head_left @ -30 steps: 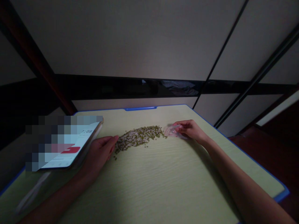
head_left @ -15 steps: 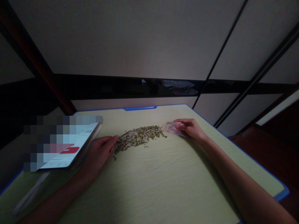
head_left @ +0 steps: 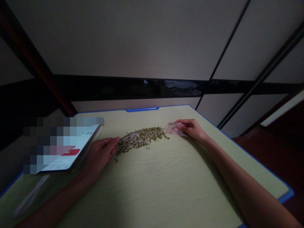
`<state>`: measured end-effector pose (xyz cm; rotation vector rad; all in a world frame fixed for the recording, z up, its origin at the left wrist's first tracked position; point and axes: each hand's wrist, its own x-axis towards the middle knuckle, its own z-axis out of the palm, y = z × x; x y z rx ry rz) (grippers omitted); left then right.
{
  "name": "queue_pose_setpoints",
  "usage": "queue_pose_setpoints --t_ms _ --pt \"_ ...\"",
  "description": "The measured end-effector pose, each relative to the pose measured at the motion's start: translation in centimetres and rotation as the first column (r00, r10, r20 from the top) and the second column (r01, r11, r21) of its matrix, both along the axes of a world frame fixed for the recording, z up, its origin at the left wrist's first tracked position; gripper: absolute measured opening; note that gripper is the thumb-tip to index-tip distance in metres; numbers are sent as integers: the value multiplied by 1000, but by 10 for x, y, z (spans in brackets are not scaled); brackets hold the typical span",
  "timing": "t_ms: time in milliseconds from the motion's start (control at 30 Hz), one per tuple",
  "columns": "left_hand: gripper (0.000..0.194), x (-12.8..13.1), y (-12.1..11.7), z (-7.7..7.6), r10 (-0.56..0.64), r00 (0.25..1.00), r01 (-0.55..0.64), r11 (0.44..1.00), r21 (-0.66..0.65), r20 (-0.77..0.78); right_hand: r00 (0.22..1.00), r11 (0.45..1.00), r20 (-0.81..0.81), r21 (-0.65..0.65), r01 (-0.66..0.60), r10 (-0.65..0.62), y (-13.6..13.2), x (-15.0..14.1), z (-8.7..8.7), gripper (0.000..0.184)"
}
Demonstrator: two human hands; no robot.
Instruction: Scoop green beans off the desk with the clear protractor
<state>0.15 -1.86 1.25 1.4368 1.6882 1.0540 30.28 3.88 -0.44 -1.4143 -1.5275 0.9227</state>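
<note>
Likely limp, slippery plastic [head_left: 171, 128], toward surface's [head_left: 166, 177] far-right corner — edge pinch suits, right hand [head_left: 193, 129] holding so; left hand [head_left: 101, 154] narrowed beside beans [head_left: 140, 138], contents unclear.

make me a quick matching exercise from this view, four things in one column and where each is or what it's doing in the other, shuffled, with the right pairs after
Column one
1. right hand
2. pile of small grains
3. lit-screen device
4. left hand

Column two
A. on the left side of the table, showing a red bar
B. beside the end of the pile nearest the device
C. gripping a see-through, pinkish piece
D. spread out between the two hands

Right pairs: 1-C, 2-D, 3-A, 4-B
</note>
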Motion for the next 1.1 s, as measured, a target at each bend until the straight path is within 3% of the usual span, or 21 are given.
queue_pose_setpoints --t_ms 400,867,1100 --pt "39 0 0 1 -12 1000 13 1000 -18 5 999 1000 39 22 -4 4 2 -2 -2 44" --pt "40 -6 7 -9 -12 1000 12 1000 25 -16 997 998 42 8 -60 59 -1 3 0 46" --pt "42 -4 6 -8 -4 1000 4 1000 13 -22 999 1000 43 9 -18 18 1 3 -4 48"
